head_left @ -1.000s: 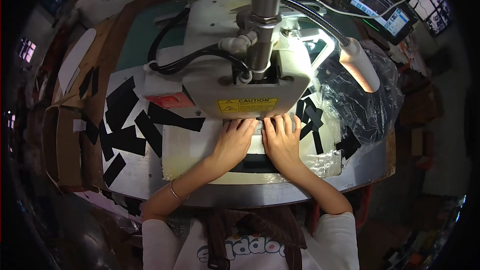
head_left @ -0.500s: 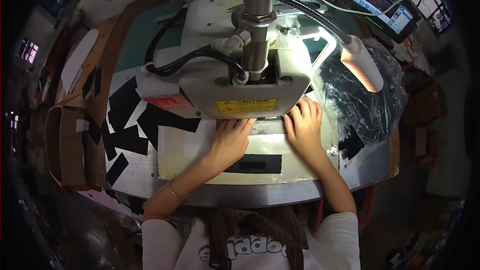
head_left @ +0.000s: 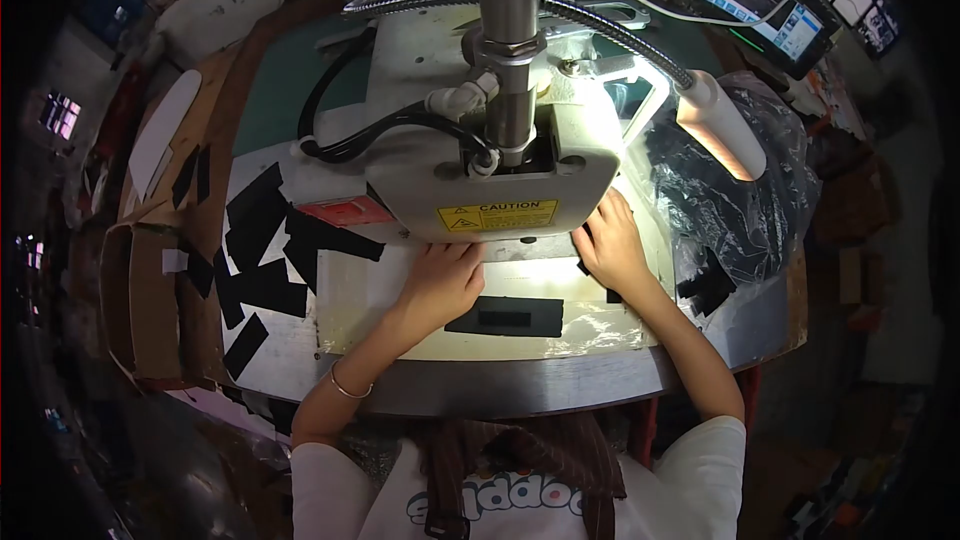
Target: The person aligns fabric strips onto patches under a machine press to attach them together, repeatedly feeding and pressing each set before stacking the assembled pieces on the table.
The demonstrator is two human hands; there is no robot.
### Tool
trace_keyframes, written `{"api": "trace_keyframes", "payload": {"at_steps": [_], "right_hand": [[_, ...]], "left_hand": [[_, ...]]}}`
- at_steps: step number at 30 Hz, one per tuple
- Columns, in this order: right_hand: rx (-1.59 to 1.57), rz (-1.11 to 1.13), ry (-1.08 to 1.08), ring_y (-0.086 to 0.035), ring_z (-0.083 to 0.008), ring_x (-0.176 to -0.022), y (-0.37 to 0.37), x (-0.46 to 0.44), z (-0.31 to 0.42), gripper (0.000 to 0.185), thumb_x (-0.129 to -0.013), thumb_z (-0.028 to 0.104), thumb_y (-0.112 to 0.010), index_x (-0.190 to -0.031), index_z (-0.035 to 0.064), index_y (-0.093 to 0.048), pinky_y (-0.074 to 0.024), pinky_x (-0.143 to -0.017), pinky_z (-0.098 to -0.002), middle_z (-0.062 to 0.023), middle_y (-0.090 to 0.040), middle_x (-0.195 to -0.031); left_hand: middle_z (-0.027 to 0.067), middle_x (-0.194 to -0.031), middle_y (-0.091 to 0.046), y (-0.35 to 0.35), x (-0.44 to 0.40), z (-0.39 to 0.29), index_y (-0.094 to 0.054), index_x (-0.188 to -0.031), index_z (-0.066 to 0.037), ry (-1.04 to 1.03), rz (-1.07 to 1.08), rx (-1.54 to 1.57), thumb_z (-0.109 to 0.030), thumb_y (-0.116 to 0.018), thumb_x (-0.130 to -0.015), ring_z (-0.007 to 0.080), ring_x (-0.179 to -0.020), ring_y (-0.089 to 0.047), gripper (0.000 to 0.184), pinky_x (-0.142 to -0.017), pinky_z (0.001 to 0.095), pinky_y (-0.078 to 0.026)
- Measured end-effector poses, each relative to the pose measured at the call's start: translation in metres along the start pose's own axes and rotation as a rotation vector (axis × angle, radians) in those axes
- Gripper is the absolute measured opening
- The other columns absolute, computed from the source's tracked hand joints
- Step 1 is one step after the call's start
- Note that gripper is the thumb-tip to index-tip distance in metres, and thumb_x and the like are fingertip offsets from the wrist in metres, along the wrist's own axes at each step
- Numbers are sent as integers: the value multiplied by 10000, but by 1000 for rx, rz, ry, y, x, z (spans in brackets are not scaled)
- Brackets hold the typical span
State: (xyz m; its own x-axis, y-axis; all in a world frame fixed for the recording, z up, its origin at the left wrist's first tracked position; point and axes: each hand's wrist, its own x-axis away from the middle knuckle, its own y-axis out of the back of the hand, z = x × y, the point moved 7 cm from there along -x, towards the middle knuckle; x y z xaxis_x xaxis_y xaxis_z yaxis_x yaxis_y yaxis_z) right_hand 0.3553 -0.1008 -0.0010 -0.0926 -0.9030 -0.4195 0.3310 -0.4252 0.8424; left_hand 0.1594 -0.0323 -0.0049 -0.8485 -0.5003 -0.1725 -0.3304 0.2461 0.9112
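The grey machine head with a yellow CAUTION label spans the middle. My left hand lies palm down by its lower left edge, fingertips partly hidden beneath it; what it touches there cannot be seen. On the right, my right hand reaches along the head's right side, thumb apart from the fingers, over the pale work plate. Small dark pieces show beside and under this hand. A flat black rectangle with a smaller dark strip on it lies on the plate, in front of both hands.
Loose black pieces are scattered at the left, near an open cardboard box. A clear plastic bag bulges at the right. The lamp hangs over that side, and a lit screen stands behind.
My right hand has moved right, away from my left hand, which has shifted slightly left and toward me. The black rectangle now shows uncovered between my forearms.
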Motion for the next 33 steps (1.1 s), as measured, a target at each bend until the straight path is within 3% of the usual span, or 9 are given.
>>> {"api": "trace_keyframes", "payload": {"at_steps": [3,6,8,9,11,16,23,30,33], "right_hand": [[-5,-17,-12,-432,-366,-1194,9,2,-7,383,-838,162,-580,-1194,28,-539,-347,-1000,-453,-163,-494,-1248],[-5,-24,-16,-437,-366,-1188,17,5,-14,382,-830,146,-583,-1191,29,-541,-357,-987,-451,-162,-496,-1243],[-1,-17,-20,-438,-367,-1186,21,9,-20,386,-827,141,-586,-1194,31,-537,-360,-984,-450,-160,-499,-1237],[-2,-19,-29,-439,-366,-1185,23,11,-22,386,-827,142,-587,-1194,31,-537,-361,-983,-449,-160,-500,-1235],[-9,-24,-44,-440,-364,-1184,26,16,-20,386,-827,145,-588,-1193,30,-536,-362,-982,-447,-159,-502,-1231],[-42,-24,-70,-433,-365,-1190,19,18,-9,350,-836,108,-572,-1163,-7,-525,-340,-991,-435,-169,-489,-1231],[-25,-104,-78,-454,-350,-1140,9,10,10,316,-842,105,-572,-1137,-3,-540,-333,-985,-453,-159,-517,-1174],[115,-141,-43,-465,-283,-1098,5,-1,2,268,-870,125,-545,-1118,24,-559,-282,-990,-456,-115,-535,-1115],[-96,-158,-143,-456,-276,-1109,16,-3,-7,249,-876,145,-542,-1102,48,-584,-263,-997,-454,-106,-539,-1108]], "left_hand": [[128,-1081,-608,18,1,-1,-597,-1116,-47,-159,-40,96,-135,-586,-815,314,-1028,-547,313,-897,420,-413],[101,-1045,-621,33,14,45,-628,-1024,-68,181,128,347,-92,-609,-773,277,-989,-574,254,-886,407,-405],[132,-1020,-622,67,22,89,-641,-970,-48,469,-2,274,-68,-639,-743,292,-996,-574,228,-884,404,-415],[146,-1048,-614,77,27,115,-631,-995,-46,306,-163,150,-56,-661,-717,314,-1025,-562,280,-892,413,-413],[143,-1080,-607,86,36,147,-606,-1042,-26,221,-116,-13,-58,-708,-684,334,-1070,-542,374,-907,390,-418],[141,-990,-654,103,24,135,-629,-1009,-5,269,-72,170,-52,-787,-600,287,-932,-622,441,-816,350,-469],[131,-856,-679,98,43,163,-677,-894,-12,401,-229,302,-81,-730,-694,261,-779,-645,218,-711,330,-476],[151,-834,-668,119,37,130,-684,-916,-22,145,-423,-151,-43,-673,-722,294,-784,-641,195,-715,337,-469],[151,-807,-673,121,31,113,-684,-917,-21,404,-378,197,-41,-670,-718,281,-743,-650,201,-691,321,-471]]}}
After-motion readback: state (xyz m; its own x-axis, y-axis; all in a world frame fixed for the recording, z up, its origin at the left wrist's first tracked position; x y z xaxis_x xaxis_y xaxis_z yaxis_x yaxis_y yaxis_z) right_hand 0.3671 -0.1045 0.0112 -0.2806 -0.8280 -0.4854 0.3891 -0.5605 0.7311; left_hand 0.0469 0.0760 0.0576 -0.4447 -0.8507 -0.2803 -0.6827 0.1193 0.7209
